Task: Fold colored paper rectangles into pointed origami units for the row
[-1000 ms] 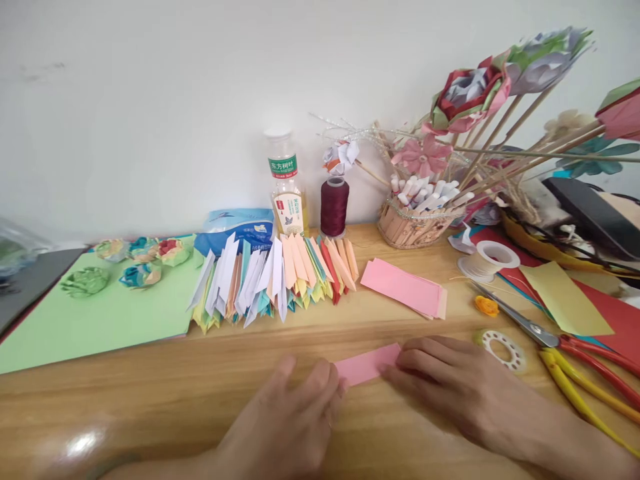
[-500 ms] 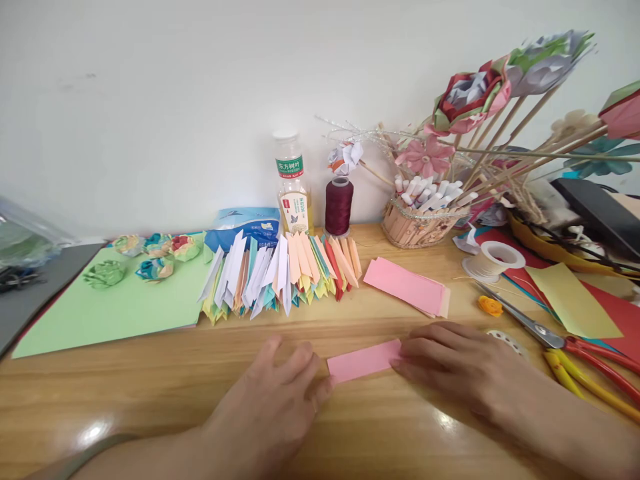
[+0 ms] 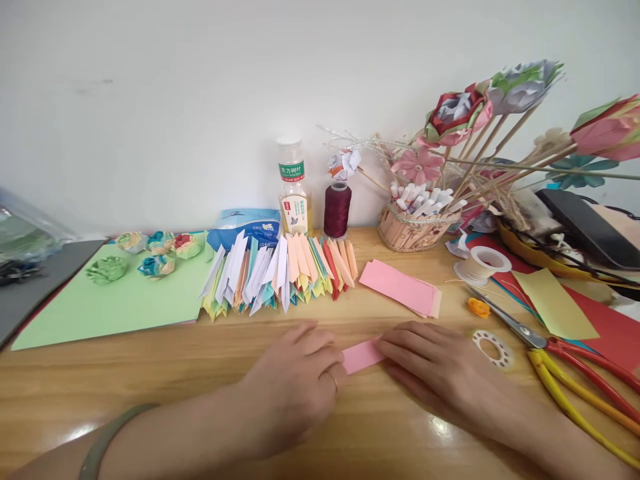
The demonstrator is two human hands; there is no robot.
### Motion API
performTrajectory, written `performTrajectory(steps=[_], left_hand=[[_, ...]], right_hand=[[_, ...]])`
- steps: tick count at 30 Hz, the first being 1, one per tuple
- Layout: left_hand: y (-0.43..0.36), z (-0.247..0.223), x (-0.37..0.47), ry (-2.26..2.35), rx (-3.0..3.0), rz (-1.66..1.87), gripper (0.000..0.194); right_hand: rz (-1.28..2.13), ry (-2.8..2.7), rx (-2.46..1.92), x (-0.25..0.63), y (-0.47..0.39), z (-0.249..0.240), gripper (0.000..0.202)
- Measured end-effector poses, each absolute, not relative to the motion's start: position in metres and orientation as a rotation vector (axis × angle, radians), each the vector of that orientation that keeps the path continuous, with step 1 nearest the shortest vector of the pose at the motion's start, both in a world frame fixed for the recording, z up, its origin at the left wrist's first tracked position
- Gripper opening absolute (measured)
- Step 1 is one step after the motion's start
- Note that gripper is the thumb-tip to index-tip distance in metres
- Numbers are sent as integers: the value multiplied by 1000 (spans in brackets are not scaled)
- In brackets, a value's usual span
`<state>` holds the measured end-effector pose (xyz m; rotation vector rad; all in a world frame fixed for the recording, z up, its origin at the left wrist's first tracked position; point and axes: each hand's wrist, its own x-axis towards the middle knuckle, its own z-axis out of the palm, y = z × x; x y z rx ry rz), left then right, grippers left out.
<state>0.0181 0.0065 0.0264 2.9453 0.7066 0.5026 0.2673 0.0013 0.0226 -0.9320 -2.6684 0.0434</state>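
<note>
A pink paper strip (image 3: 362,356) lies on the wooden table between my hands, with both of its ends covered by fingers. My left hand (image 3: 295,380) rests over the strip's left end, its fingers bent and close together. On the right end lies my right hand (image 3: 435,363), fingers side by side and pressed down on the paper. Whether either hand pinches the paper is hidden under the fingers. Behind my right hand is a stack of pink strips (image 3: 397,287).
Folded paper pieces (image 3: 280,273) stand in a row behind my hands. At the right lie scissors (image 3: 530,337), yellow-handled pliers (image 3: 560,387), a white spool (image 3: 483,265) and a holed disc (image 3: 493,349). Green paper (image 3: 125,313) bears paper flowers at the left. A basket (image 3: 415,230) stands behind.
My left hand has moved right and now covers more of the pink strip. My right hand lies flatter over its end. The view has shifted slightly.
</note>
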Motion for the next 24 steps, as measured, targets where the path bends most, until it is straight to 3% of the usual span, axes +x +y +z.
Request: performTrajectory(steps=[4,10,15,19,24], left_hand=[[7,18,27,764,2960,484,31],[16,1,29,781,3104,710,20],[21,11,25,1018,2696,906,22],[22,19,24,1185,2274,850,18],[24,19,24,1198,2062,835,17]], right_hand=[[-27,-2713,-879,258,5,16,24],[174,-2459,-994,260,13,12,18],[327,-2355,-1121,269,16,21,11],[565,-2517,-1115,272,15,23,10],[375,-2636,-1038,267,10,15,23]])
